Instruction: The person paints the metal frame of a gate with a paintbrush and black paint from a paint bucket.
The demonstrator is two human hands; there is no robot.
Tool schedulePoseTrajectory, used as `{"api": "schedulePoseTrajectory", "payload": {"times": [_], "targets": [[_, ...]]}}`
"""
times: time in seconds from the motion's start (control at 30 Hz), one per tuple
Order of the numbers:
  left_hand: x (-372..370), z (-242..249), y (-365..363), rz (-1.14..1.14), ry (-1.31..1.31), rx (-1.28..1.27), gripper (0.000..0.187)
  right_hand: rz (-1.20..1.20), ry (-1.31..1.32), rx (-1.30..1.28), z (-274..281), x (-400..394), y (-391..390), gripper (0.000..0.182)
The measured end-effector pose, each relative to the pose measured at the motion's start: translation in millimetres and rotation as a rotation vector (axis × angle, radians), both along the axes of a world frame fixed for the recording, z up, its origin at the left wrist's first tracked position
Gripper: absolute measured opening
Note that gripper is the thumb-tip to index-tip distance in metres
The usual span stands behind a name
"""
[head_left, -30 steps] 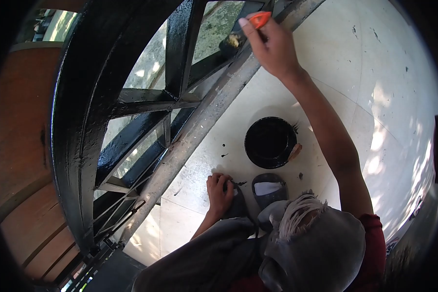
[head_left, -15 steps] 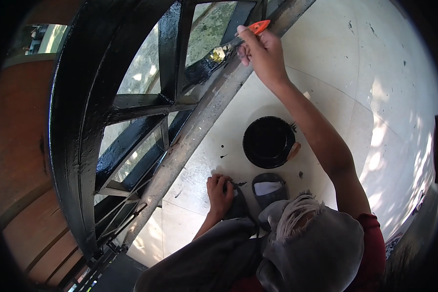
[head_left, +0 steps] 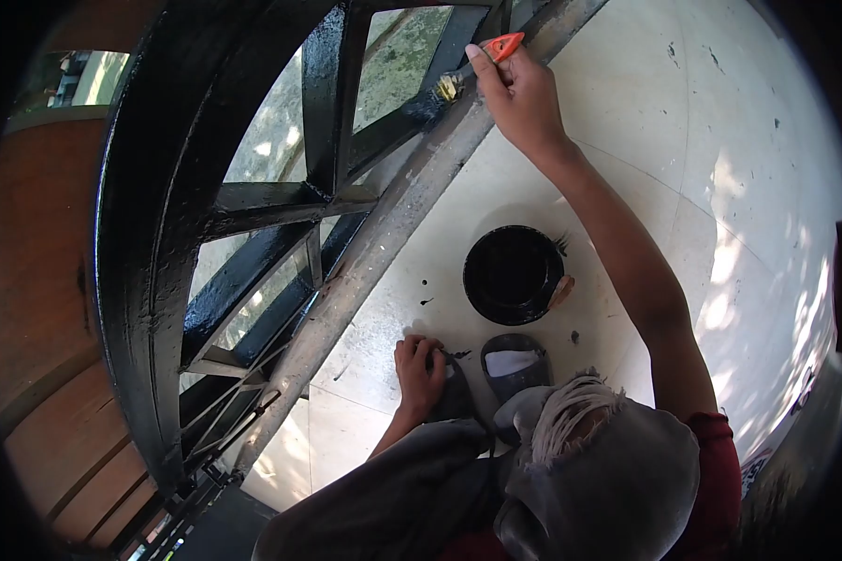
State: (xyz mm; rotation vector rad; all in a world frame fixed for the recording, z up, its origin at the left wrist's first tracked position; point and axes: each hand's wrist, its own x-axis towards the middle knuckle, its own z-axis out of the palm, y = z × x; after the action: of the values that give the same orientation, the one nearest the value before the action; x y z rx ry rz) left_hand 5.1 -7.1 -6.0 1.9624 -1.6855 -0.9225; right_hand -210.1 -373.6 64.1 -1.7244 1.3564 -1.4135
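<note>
My right hand (head_left: 524, 93) is closed around the orange handle of a paintbrush (head_left: 505, 45). The brush's bristles, dark with paint, touch a black metal bar (head_left: 388, 140) of the gate, close to the grey bottom rail (head_left: 412, 173). Low in the view, my left hand (head_left: 421, 369) rests beside the toe of my left slipper (head_left: 454, 397). Its fingers are loosely bent, the thumb is apart from them, and I see nothing held in it. A round black tub (head_left: 515, 274) of dark paint stands on the floor between the gate and my right forearm.
Pale floor tiles (head_left: 646, 168) carry scattered dark paint spots. My right slipper (head_left: 516, 365) is just below the tub, and a brown piece (head_left: 561, 292) sits at the tub's rim. The gate's wide black curved frame (head_left: 145, 252) and reddish-brown panels (head_left: 42, 243) fill the left side.
My right hand and the brush have shifted a little up and right along the black bar. My left hand stays where it was.
</note>
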Motion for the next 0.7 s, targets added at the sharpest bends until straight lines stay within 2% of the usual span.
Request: {"api": "schedulePoseTrajectory", "payload": {"times": [0.13,0.2,0.3,0.37,0.43,0.5,0.57,0.63,0.7], "targets": [[0,1,-1,-0.012,-0.009,-0.015,0.014,0.01,0.007,-0.076,28,12,11,0.032],[1,-2,2,-0.004,-0.001,-0.006,0.014,0.093,-0.306,0.062,37,28,19,0.032],[1,0,0,-0.003,0.003,-0.005,0.014,0.139,-0.32,0.105,28,31,19,0.022],[1,1,0,-0.004,0.001,-0.012,0.014,0.143,-0.295,0.149,11,17,6,0.024],[0,0,0,-0.005,-0.004,-0.033,0.014,0.043,-0.214,0.162,0,6,-2,0.033],[0,0,1,0.002,0.002,-0.04,0.014,0.046,-0.136,0.138,-3,-5,-7,0.032],[2,1,-1,0.016,0.011,-0.047,0.013,0.044,0.084,-0.019,13,-7,-5,0.031],[1,2,-1,0.013,0.024,-0.039,0.014,0.126,0.143,-0.089,38,-12,4,0.024],[0,1,0,0.017,0.018,-0.055,0.013,0.192,0.232,-0.439,59,-12,7,0.016]]}}
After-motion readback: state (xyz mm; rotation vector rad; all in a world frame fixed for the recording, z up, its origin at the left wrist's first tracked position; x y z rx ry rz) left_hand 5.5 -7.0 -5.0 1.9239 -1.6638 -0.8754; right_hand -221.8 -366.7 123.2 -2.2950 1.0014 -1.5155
